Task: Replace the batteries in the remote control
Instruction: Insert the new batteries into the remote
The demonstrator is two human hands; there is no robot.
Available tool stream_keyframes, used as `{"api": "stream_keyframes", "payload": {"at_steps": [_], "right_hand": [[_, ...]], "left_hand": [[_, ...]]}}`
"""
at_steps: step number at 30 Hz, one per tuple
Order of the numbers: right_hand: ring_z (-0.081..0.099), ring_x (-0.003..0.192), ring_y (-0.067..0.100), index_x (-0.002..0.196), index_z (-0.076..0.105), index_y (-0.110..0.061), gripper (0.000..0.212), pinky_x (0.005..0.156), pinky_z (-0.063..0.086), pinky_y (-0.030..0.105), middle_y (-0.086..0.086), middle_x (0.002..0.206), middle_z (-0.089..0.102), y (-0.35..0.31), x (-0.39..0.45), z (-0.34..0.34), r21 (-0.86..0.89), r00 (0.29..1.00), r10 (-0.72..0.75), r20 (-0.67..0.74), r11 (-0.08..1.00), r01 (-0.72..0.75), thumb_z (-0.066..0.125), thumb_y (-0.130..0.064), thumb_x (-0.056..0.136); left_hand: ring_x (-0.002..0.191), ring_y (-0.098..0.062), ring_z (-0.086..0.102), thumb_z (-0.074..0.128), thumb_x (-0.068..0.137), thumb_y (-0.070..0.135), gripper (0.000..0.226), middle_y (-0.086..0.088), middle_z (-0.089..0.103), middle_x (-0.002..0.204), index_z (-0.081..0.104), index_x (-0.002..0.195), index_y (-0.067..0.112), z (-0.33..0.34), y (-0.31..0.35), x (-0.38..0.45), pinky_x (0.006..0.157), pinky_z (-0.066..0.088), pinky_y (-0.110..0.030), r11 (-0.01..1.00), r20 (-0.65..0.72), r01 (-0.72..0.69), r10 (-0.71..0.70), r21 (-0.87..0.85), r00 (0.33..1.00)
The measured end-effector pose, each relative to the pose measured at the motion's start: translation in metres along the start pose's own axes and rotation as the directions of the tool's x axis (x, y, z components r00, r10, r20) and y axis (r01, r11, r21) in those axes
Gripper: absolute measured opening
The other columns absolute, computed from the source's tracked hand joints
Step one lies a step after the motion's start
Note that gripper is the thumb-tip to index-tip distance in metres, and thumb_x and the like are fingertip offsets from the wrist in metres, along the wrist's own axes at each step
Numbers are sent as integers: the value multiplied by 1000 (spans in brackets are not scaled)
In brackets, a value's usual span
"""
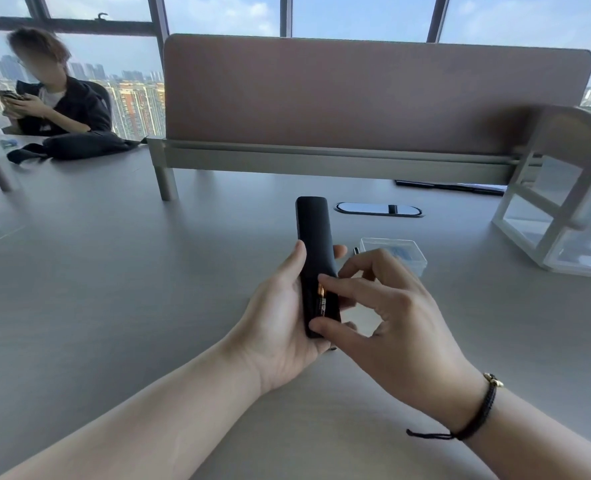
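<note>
Two hands at work: the slim black plastic remote (313,237) is gripped by the left hand (280,327), while a gold-and-black battery (322,299) in its open bay is pinched by right hand (398,317) fingertips (323,279).

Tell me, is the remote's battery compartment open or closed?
Open: a battery shows in the remote, held by the left hand; right hand fingers touch it.

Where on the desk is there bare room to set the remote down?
Bare desk lies left of the left hand, running to the divider leg; more lies near the forearms. It is crowded right of the right hand: a clear plastic box, then the drawer unit. The remote is held.
</note>
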State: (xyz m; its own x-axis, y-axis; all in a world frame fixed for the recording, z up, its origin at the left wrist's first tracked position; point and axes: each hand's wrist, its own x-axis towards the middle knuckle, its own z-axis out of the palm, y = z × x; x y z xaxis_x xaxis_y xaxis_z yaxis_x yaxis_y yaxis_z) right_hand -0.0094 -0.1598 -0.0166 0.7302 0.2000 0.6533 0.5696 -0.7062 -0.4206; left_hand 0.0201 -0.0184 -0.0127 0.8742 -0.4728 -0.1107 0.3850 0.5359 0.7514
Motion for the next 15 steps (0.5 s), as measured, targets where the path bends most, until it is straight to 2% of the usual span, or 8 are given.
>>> {"api": "stream_keyframes", "payload": {"at_steps": [2,6,15], "right_hand": [[58,87,12,108,76,-29,42,78,45,23,-13,101,57,1,1,-1,-21,1000,-12,24,1000,13,68,-51,72],[54,89,2,108,76,-27,43,81,43,16,-13,99,57,3,1,-1,16,998,-36,55,999,35,70,-49,72],[51,94,0,112,74,-28,46,85,38,7,-16,103,53,6,1,1,16,992,-74,102,997,73,74,-47,70]], "left_hand": [[66,-15,62,37,96,59,55,0,69,85,67,119,20,0,0,0,68,42,-35,1000,-4,-2,1,-20,1000],[62,-16,47,38,97,57,52,-1,59,83,63,119,18,-1,-1,1,64,38,-33,998,-1,1,-1,-64,1000],[58,-15,41,35,99,54,48,0,56,77,62,113,16,0,1,0,54,35,-29,1000,0,6,-6,-29,1000]]}}
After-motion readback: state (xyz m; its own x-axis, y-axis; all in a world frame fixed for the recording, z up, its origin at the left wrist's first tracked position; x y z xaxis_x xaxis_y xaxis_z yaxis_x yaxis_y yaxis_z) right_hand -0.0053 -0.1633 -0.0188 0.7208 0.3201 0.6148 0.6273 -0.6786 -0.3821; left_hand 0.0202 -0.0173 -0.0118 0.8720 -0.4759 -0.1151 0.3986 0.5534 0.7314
